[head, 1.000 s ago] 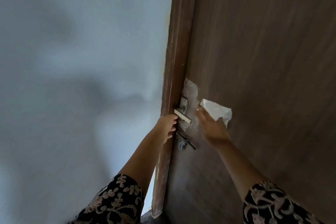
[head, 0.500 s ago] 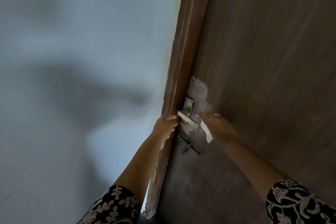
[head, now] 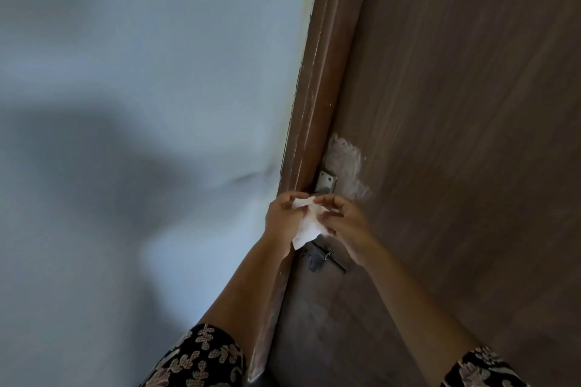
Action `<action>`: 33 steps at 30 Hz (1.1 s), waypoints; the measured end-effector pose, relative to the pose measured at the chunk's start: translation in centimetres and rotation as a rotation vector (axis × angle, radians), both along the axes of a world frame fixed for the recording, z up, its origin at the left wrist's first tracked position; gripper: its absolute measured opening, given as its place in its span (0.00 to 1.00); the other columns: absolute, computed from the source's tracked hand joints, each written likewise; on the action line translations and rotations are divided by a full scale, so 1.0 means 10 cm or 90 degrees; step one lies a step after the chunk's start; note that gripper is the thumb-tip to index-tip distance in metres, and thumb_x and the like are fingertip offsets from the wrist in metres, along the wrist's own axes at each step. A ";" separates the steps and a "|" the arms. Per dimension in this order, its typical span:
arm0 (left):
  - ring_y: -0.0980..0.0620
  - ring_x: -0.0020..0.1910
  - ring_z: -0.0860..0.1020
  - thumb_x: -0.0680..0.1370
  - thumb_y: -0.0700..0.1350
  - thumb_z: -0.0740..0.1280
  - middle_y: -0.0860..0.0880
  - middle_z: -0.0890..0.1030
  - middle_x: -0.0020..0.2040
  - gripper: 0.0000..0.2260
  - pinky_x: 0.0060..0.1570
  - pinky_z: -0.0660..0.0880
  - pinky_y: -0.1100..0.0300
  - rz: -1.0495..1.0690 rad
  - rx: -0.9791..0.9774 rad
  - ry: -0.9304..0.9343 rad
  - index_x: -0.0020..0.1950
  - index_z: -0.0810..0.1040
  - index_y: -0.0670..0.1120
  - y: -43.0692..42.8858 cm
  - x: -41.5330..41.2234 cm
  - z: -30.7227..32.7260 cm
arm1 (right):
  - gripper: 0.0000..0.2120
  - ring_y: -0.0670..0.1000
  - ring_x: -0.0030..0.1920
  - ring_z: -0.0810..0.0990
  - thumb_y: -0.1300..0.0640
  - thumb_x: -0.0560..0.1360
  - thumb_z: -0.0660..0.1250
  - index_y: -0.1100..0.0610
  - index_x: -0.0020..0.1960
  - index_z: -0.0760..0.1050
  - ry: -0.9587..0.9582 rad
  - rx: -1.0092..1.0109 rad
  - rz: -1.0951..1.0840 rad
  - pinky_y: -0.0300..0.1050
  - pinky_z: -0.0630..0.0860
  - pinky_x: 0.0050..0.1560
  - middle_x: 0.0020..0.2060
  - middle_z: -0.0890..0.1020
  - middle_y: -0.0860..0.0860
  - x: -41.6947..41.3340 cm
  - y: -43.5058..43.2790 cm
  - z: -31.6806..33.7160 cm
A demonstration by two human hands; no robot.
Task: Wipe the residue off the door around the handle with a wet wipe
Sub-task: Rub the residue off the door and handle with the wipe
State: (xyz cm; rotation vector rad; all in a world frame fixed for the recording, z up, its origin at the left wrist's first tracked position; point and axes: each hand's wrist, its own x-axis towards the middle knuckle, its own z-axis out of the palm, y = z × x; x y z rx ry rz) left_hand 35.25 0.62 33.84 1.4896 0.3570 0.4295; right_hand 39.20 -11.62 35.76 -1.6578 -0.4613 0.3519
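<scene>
Brown wooden door (head: 456,104), whitish residue (head: 344,160) above handle (head: 327,183), pale blue wall (head: 141,72)

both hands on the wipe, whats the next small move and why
Probably carry the wet wipe with the right hand up onto the white residue above the handle plate: that patch shows plainly on the door, while the left hand pinches the wipe too.

The brown door (head: 456,135) fills the right; by its left edge a whitish residue (head: 344,157) smear lies just above the metal handle plate (head: 327,182), with a dark bolt (head: 320,256) below
</scene>
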 end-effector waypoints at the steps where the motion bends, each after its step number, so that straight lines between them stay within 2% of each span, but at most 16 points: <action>1: 0.43 0.51 0.79 0.71 0.37 0.69 0.43 0.80 0.52 0.07 0.51 0.79 0.53 0.001 -0.029 0.010 0.44 0.78 0.49 0.00 0.01 -0.01 | 0.10 0.47 0.47 0.79 0.67 0.75 0.65 0.54 0.50 0.76 -0.011 -0.009 -0.005 0.41 0.77 0.41 0.53 0.79 0.49 0.00 -0.01 -0.06; 3: 0.40 0.51 0.80 0.72 0.33 0.66 0.42 0.80 0.51 0.11 0.52 0.80 0.45 -0.017 -0.136 0.029 0.42 0.79 0.49 -0.03 0.05 -0.05 | 0.08 0.50 0.50 0.80 0.65 0.75 0.66 0.55 0.52 0.75 0.026 0.017 0.000 0.43 0.79 0.41 0.54 0.80 0.50 0.01 0.00 -0.15; 4: 0.40 0.51 0.81 0.74 0.32 0.65 0.42 0.81 0.51 0.11 0.51 0.80 0.44 -0.016 -0.172 0.041 0.43 0.80 0.49 -0.04 0.07 -0.08 | 0.08 0.51 0.50 0.81 0.64 0.75 0.66 0.55 0.53 0.75 0.036 0.026 -0.006 0.44 0.80 0.41 0.53 0.81 0.52 0.03 0.01 -0.18; 5: 0.41 0.50 0.81 0.74 0.33 0.66 0.42 0.81 0.51 0.10 0.50 0.81 0.45 -0.007 -0.171 0.047 0.45 0.80 0.48 -0.04 0.10 -0.10 | 0.08 0.53 0.50 0.82 0.63 0.74 0.67 0.55 0.52 0.75 0.023 0.021 -0.023 0.45 0.80 0.41 0.51 0.82 0.53 0.05 0.01 -0.20; 7: 0.45 0.50 0.81 0.74 0.38 0.68 0.45 0.82 0.49 0.07 0.52 0.80 0.48 0.020 -0.093 0.053 0.48 0.80 0.48 -0.04 0.16 -0.12 | 0.08 0.54 0.48 0.82 0.64 0.72 0.69 0.55 0.50 0.76 -0.027 0.000 -0.082 0.42 0.79 0.39 0.48 0.82 0.55 0.12 0.05 -0.21; 9: 0.47 0.49 0.81 0.72 0.39 0.70 0.50 0.82 0.45 0.07 0.52 0.80 0.51 0.044 -0.035 0.046 0.46 0.80 0.50 -0.03 0.22 -0.10 | 0.09 0.52 0.45 0.81 0.64 0.71 0.70 0.56 0.49 0.75 -0.143 -0.052 -0.168 0.34 0.76 0.34 0.47 0.82 0.54 0.22 0.06 -0.13; 11: 0.49 0.49 0.81 0.72 0.37 0.70 0.53 0.83 0.44 0.09 0.47 0.79 0.56 0.065 -0.006 0.023 0.42 0.78 0.51 -0.01 0.29 -0.09 | 0.09 0.48 0.43 0.80 0.63 0.71 0.70 0.58 0.50 0.75 -0.289 -0.131 -0.243 0.27 0.73 0.29 0.46 0.81 0.52 0.37 0.05 0.00; 14: 0.53 0.49 0.80 0.75 0.37 0.68 0.52 0.83 0.49 0.09 0.39 0.71 0.69 0.134 0.161 0.013 0.42 0.77 0.53 0.03 0.38 -0.06 | 0.07 0.46 0.43 0.78 0.64 0.74 0.67 0.62 0.51 0.78 -0.483 -0.234 -0.285 0.20 0.69 0.33 0.47 0.82 0.55 0.59 0.06 0.20; 17: 0.53 0.51 0.79 0.78 0.40 0.64 0.52 0.82 0.54 0.08 0.47 0.71 0.65 0.191 0.287 0.005 0.48 0.81 0.51 0.08 0.46 -0.03 | 0.11 0.47 0.44 0.78 0.66 0.77 0.61 0.63 0.57 0.77 -0.614 -0.385 -0.251 0.25 0.72 0.36 0.52 0.80 0.58 0.82 0.19 0.21; 19: 0.51 0.55 0.79 0.77 0.42 0.65 0.52 0.82 0.56 0.09 0.51 0.74 0.61 0.217 0.393 -0.013 0.54 0.81 0.50 0.15 0.54 -0.03 | 0.12 0.51 0.49 0.80 0.66 0.76 0.62 0.61 0.59 0.76 -0.665 -0.514 -0.195 0.35 0.77 0.44 0.56 0.79 0.57 0.94 0.30 0.13; 21: 0.50 0.57 0.78 0.77 0.43 0.66 0.51 0.82 0.58 0.11 0.54 0.75 0.58 0.236 0.504 -0.038 0.58 0.80 0.50 0.22 0.62 -0.06 | 0.13 0.53 0.50 0.80 0.68 0.71 0.68 0.60 0.55 0.78 -0.746 -0.606 -0.164 0.42 0.77 0.47 0.56 0.80 0.55 0.98 0.36 0.03; 23: 0.50 0.57 0.78 0.77 0.44 0.66 0.50 0.82 0.58 0.12 0.55 0.76 0.57 0.239 0.552 -0.059 0.60 0.79 0.50 0.26 0.69 -0.07 | 0.12 0.55 0.51 0.81 0.68 0.68 0.71 0.61 0.50 0.80 -0.798 -0.659 -0.151 0.44 0.78 0.47 0.54 0.82 0.56 0.99 0.40 -0.03; 26: 0.49 0.53 0.80 0.78 0.44 0.65 0.49 0.83 0.55 0.10 0.51 0.76 0.60 0.252 0.563 -0.093 0.58 0.79 0.48 0.31 0.76 -0.07 | 0.09 0.55 0.53 0.79 0.68 0.70 0.68 0.62 0.49 0.81 -0.842 -0.697 -0.133 0.45 0.79 0.48 0.57 0.80 0.56 1.00 0.43 -0.08; 29: 0.50 0.44 0.80 0.76 0.41 0.66 0.49 0.83 0.48 0.05 0.42 0.76 0.62 0.266 0.555 -0.111 0.51 0.80 0.46 0.37 0.80 -0.06 | 0.10 0.54 0.48 0.80 0.68 0.65 0.72 0.60 0.45 0.81 -0.883 -0.694 -0.108 0.43 0.80 0.41 0.51 0.82 0.55 1.04 0.38 -0.06; 31: 0.51 0.41 0.79 0.76 0.40 0.67 0.49 0.82 0.45 0.02 0.39 0.77 0.62 0.261 0.558 -0.104 0.47 0.78 0.46 0.41 0.81 -0.05 | 0.15 0.55 0.47 0.80 0.69 0.63 0.73 0.61 0.49 0.80 -0.874 -0.682 -0.088 0.45 0.81 0.40 0.49 0.83 0.56 1.06 0.35 -0.04; 33: 0.52 0.38 0.77 0.75 0.39 0.66 0.50 0.80 0.41 0.04 0.36 0.77 0.59 0.255 0.561 -0.103 0.43 0.76 0.47 0.43 0.84 -0.04 | 0.18 0.56 0.47 0.80 0.68 0.65 0.73 0.62 0.53 0.78 -0.853 -0.676 -0.096 0.47 0.81 0.42 0.48 0.82 0.58 1.07 0.37 -0.03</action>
